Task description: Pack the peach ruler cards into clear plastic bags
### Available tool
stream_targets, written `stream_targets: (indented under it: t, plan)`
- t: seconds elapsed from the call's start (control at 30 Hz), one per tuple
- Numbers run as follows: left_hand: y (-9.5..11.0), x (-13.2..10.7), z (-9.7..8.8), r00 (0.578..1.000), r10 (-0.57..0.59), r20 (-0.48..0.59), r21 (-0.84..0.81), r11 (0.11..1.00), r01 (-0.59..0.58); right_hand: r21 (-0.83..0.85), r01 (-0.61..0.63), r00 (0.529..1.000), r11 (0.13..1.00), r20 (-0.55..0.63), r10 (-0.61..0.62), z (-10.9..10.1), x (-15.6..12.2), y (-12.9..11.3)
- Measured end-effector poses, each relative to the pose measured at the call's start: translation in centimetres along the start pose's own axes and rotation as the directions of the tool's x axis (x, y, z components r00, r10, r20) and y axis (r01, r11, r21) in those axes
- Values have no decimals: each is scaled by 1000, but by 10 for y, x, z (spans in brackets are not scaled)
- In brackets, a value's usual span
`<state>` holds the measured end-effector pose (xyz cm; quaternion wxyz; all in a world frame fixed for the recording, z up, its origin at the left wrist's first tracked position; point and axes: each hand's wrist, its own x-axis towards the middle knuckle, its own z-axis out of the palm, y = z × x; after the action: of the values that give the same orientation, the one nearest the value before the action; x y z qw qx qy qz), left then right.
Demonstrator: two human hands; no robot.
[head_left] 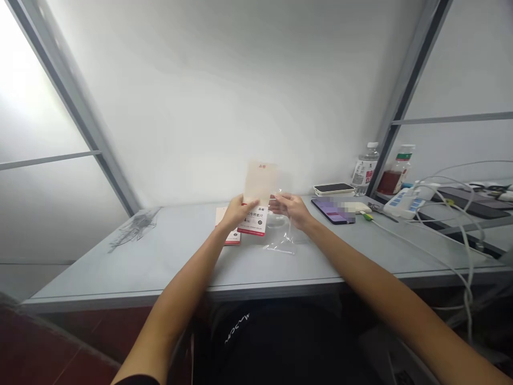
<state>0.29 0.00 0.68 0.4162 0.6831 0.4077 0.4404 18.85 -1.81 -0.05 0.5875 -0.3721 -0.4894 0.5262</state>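
Observation:
My left hand (236, 212) grips the lower left side of an upright printed card (253, 222), which has a red edge and Chinese text, with a beige sleeve or backing (259, 183) rising above it. My right hand (290, 208) pinches at the top of a clear plastic bag (280, 241), close beside the card's right side. The bag hangs down and its lower part rests on the table. A second red-edged card (226, 227) lies on the table, partly hidden behind my left hand and the upright card.
The pale grey table (168, 262) has a front edge near me. At the back right are a phone (333, 210), a dark tablet-like device (334, 188), a water bottle (365, 168), a bottle of red-brown liquid (395, 170), a power strip (404, 202) and loose white cables (460, 235).

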Motion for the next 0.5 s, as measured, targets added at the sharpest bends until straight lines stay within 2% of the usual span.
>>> stream_targets:
  t: [0.1, 0.23, 0.33, 0.5]
  plan:
    - [-6, 4, 2, 999, -39, -24, -115, 993, 36, 60, -72, 997, 996, 36, 70, -1, 1, 0]
    - [-6, 5, 3, 988, 1, -155, -106, 994, -18, 50, -123, 992, 991, -19, 124, -1, 2, 3]
    - [-4, 3, 3, 979, 45, -200, -71, 996, -60, 17, -107, 994, 994, -34, 107, 1, 1, 6]
    - [-4, 3, 3, 974, 39, -225, -100, 993, -63, 5, -32, 999, 999, -29, 32, 2, 3, 11]
